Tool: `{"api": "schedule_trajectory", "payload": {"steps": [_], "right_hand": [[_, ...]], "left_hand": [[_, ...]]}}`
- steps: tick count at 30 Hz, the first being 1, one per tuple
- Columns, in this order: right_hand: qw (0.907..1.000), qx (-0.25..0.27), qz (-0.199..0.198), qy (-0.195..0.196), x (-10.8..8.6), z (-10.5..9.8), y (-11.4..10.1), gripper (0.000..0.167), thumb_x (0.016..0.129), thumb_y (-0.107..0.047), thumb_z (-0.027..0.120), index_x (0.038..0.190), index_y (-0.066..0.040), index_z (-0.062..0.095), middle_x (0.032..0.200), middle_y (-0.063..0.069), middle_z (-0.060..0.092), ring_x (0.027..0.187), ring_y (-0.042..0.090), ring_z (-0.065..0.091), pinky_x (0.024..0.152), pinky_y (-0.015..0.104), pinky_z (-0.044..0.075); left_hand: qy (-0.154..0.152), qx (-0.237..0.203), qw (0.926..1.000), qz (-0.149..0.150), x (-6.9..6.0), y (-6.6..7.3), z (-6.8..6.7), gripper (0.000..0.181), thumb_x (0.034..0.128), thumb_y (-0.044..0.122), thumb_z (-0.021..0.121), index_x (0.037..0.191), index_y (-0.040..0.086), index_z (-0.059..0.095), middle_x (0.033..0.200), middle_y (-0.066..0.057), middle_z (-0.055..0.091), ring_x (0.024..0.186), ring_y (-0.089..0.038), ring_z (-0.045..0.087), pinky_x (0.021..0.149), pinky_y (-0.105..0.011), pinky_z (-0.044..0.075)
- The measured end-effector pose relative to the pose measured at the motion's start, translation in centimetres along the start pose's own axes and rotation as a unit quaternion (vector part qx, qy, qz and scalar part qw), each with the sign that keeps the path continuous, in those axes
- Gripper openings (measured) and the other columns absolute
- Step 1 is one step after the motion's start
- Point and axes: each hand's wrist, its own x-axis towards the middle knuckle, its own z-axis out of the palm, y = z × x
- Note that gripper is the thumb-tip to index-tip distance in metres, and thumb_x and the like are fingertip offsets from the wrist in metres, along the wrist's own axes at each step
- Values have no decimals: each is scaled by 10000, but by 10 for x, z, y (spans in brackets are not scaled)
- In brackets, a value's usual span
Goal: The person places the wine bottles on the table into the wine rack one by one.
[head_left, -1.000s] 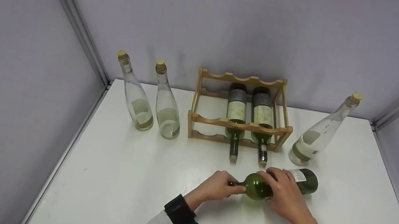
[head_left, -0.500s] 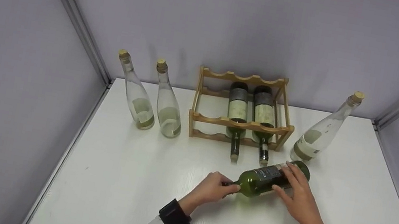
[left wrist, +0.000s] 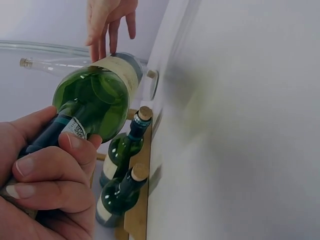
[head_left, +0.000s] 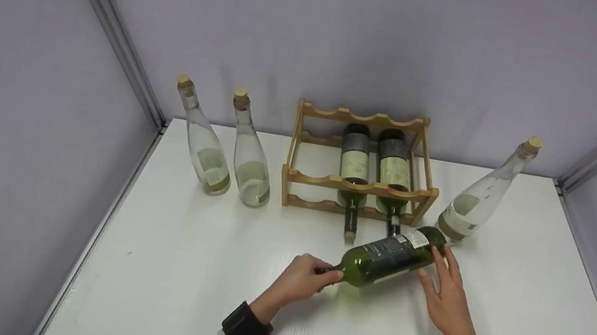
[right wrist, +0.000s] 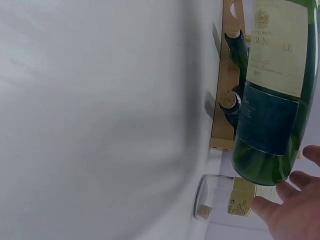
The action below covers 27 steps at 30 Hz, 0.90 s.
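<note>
My left hand [head_left: 303,279] grips the neck of a green glass wine bottle [head_left: 385,258]. The bottle lies nearly level, neck to the left and base slanting to the far right, over the white table. At the base, the fingertips of my right hand [head_left: 450,310] touch or almost touch the glass, its fingers extended. In the left wrist view, curled fingers and thumb wrap the neck of the wine bottle [left wrist: 92,97]. The right wrist view shows the cream and dark labels on the wine bottle [right wrist: 275,50], with my right hand [right wrist: 297,212] below its base.
A wooden wine rack [head_left: 302,179] stands at the back; a green bottle [head_left: 355,164] and another green bottle [head_left: 394,171] lie in it, corks forward. Two clear corked bottles stand left of it, the nearer one [head_left: 251,174] beside the rack. Another clear bottle [head_left: 476,205] stands right.
The wine bottle and my left hand have moved left, and the bottle's base has swung away towards the rack. My right hand has slid from the bottle's body to its base, its fingers loosening.
</note>
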Motion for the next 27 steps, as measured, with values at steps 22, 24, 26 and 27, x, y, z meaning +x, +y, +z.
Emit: {"api": "schedule_trajectory", "payload": {"steps": [22,24,26,27], "right_hand": [[9962,327,86,-798,6,32,-19,619,1055,-317,464,1546,-19,234,1606,204,117,1456,410,122,1125,595,156],[9958,348,11,-850,8,36,-23,620,1055,-310,465,1545,-13,230,1607,204,119,1458,401,123,1130,585,154],[9954,356,-118,-886,10,40,-25,620,1054,-294,471,1543,-3,225,1604,212,126,1457,399,128,1132,578,155],[9951,372,-178,-897,11,42,-27,619,1053,-284,476,1542,0,225,1603,215,131,1457,396,130,1133,574,157]], "left_hand": [[289,-517,9980,-223,-22,-25,-50,359,931,435,656,903,94,761,598,22,527,477,-90,406,425,-229,322],[341,-516,9978,-255,-25,-26,-54,364,931,433,657,938,86,765,601,21,532,479,-91,410,426,-230,327],[411,-460,9978,-260,-28,-28,-58,368,930,434,659,931,81,762,597,22,529,478,-92,410,426,-231,326],[435,-434,9978,-243,-30,-29,-60,382,932,432,657,923,63,756,596,21,527,478,-93,411,427,-232,326]]}}
